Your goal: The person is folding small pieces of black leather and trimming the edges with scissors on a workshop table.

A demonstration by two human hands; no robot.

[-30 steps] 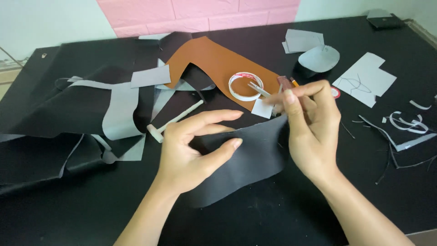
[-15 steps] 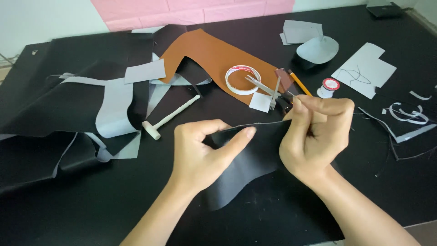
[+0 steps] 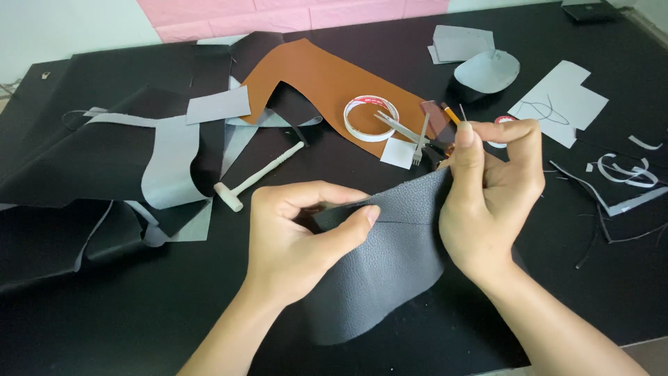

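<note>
Centrally, low in the frame, two bare hands work a piece of dark grey grained leather [image 3: 390,257] above a black worktable [image 3: 104,320]. The left hand [image 3: 296,240], at lower centre, pinches the leather's upper left edge between thumb and curled fingers, folding a narrow strip over. The right hand [image 3: 490,202], right of centre, has its fingers closed around the leather's upper right corner and also seems to grip a thin needle or awl [image 3: 462,111] whose tip pokes up above the thumb; that tool is too small to be sure of. Judging by the grips, the step in hand is folding or lining up the top edge before piercing or stitching it, and the next move would call for holding the fold flat and steady while the point is brought to the edge. The leather's long axis runs diagonally, from its raised corner at the right hand down to its rounded end at lower centre. Beyond the hands, in the upper middle of the frame, lie a brown leather piece [image 3: 327,76], a roll of white tape [image 3: 371,118], a metal pronged chisel [image 3: 419,143] and a small white mallet [image 3: 254,176]; black and grey offcuts [image 3: 160,157] sprawl at upper left, and white paper patterns [image 3: 560,101] at upper right.
</note>
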